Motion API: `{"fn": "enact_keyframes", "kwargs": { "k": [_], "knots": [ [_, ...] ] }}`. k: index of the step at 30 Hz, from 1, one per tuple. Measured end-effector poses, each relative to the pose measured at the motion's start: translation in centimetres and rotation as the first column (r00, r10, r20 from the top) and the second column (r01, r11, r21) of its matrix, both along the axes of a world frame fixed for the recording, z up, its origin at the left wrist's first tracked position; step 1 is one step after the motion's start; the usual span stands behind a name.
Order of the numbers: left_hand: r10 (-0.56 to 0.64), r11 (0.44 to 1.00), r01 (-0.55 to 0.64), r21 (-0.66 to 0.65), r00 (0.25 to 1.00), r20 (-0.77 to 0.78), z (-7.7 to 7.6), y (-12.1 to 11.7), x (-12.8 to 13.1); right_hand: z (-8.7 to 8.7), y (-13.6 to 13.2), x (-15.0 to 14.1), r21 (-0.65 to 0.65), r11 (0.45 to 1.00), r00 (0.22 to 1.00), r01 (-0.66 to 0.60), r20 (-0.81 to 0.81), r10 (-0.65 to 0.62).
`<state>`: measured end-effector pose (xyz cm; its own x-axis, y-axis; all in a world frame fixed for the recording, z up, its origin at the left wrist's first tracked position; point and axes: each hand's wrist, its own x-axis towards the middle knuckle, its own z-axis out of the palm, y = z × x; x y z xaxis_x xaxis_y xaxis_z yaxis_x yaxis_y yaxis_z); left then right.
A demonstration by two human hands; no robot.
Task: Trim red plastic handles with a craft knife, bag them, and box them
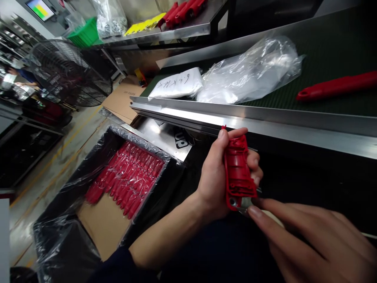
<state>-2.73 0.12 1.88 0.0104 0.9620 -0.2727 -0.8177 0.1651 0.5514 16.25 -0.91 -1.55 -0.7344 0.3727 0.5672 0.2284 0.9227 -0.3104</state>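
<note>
My left hand point(213, 177) is clamped around a red plastic tool housing point(239, 173), its fingers wrapped behind the piece and its open, ribbed side facing up. My right hand point(312, 239) is just below it, with its fingertips point(255, 211) at the small metal tip point(244, 205) on the housing's near end (how firmly they're pinching, I can't tell). Both hands are over a black worktop point(294, 181), edged by a long steel rail point(235, 118).

To my left, on the floor, sits a cardboard box point(100, 224) lined with clear plastic, packed with rows of red handles point(125, 177). Past the rail runs a dark green conveyor belt point(332, 51) carrying a single red handle point(337, 86), a white bag with handwriting point(176, 84) and a crumpled clear plastic bag point(250, 72).

Farther off, yellow lines mark the concrete floor point(38, 196) and a big black fan point(70, 72) stands beside flattened cardboard point(122, 100). Beyond them, a steel shelf point(156, 35) holds more red parts point(182, 13) and a green crate point(85, 33).
</note>
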Motion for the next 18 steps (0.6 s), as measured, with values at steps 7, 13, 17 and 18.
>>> {"fn": "enact_keyframes", "kwargs": {
  "k": [7, 13, 17, 18],
  "knots": [
    [0.002, 1.000, -0.002, 0.000, 1.000, 0.000, 0.9, 0.0, 0.3, 0.4, 0.1, 0.1, -0.013, 0.998, 0.998, 0.055, 0.029, -0.054],
    [0.011, 1.000, -0.011, 0.022, 1.000, -0.013, 0.7, 0.2, 0.6, 0.2, 1.1, 0.4, 0.056, 0.998, 0.998, 0.028, 0.056, -0.031],
    [0.009, 1.000, -0.009, 0.004, 1.000, 0.000, 0.4, 0.5, 0.5, -0.1, 0.9, 0.5, 0.053, 0.998, 0.998, 0.029, 0.055, -0.032],
    [0.012, 1.000, -0.012, 0.002, 1.000, 0.003, 0.4, 0.5, 0.4, -0.1, 0.7, 0.4, 0.047, 0.998, 0.998, 0.041, 0.052, -0.044]
  ]
}}
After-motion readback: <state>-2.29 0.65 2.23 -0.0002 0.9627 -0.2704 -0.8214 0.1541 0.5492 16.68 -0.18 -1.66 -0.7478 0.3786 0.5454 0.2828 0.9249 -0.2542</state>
